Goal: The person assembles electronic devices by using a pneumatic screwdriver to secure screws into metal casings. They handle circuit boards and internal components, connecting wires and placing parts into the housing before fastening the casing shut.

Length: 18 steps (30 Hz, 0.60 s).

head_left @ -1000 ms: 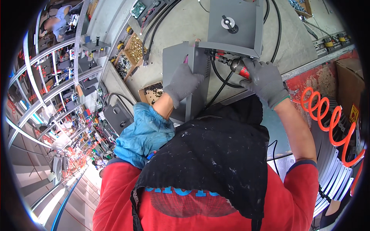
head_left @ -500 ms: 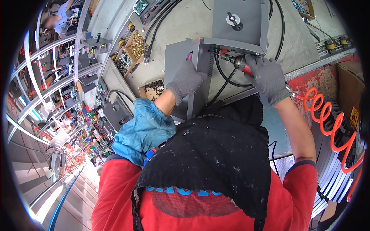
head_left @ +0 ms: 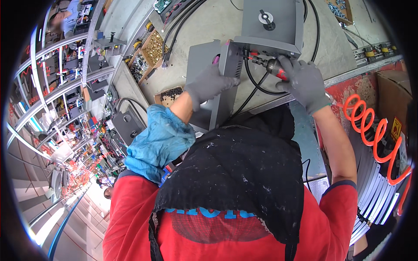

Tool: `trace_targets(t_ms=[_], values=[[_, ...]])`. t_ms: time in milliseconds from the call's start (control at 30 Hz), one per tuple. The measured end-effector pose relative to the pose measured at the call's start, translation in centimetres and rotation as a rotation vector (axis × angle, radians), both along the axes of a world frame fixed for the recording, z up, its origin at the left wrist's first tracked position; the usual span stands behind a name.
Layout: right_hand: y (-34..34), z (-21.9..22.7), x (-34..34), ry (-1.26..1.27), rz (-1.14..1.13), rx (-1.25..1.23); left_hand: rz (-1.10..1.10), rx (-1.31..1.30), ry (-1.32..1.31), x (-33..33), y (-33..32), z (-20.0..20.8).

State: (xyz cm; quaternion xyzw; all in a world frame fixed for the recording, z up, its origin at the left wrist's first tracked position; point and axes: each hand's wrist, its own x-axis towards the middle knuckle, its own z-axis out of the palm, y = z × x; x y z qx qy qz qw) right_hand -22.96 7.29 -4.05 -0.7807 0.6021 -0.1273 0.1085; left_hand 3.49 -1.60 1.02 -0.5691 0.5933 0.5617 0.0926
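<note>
In my right hand (head_left: 305, 83), in a grey glove, is a red-and-black power screwdriver (head_left: 276, 68). Its bit points left at the inner face of a grey metal housing (head_left: 227, 71); whether the tip touches a screw is too small to tell. My left hand (head_left: 210, 85), gloved too, grips the housing's upright panel, thumb across its near edge and the other fingers partly hidden behind it. A purple piece (head_left: 216, 59) shows just beyond those fingers. Joined to the housing at the back is a box-like part with a round black-and-silver knob (head_left: 265, 18). Black cables (head_left: 254, 85) loop below the screwdriver.
Bins of brass-coloured (head_left: 155, 48) and silver (head_left: 139, 68) small parts stand at the left, near a box of black screws (head_left: 170, 93). An orange coiled air hose (head_left: 368, 130) hangs at the right. A metal rail (head_left: 348, 75) edges the bench. Another person (head_left: 65, 19) is far left.
The view has shifted slightly. My left hand keeps its grip on the panel, and the screwdriver stays at the same spot, with my right hand's fingers slightly shifted on it.
</note>
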Motion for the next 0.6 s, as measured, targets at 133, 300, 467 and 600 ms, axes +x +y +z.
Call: trace_targets(t_ms=[133, 300, 467, 600], values=[[2.3, 3.2, -0.8, -0.102, -0.112, 0.207, 0.423, 0.210, 0.511, 2.5, 0.1, 2.8], [5.4, 7.4, 2.5, -0.438, -0.214, 0.282, 0.642, 0.065, 0.724, 3.7, 2.4, 5.0], [6.7, 10.5, 6.1, -0.540, -0.204, 0.338, 0.812, 0.318, 0.973, 4.5, 4.3, 4.8], [7.8, 11.3, 7.7, -0.594, -0.208, 0.361, 0.823, 0.484, 1.182, 5.4, 5.7, 3.8]])
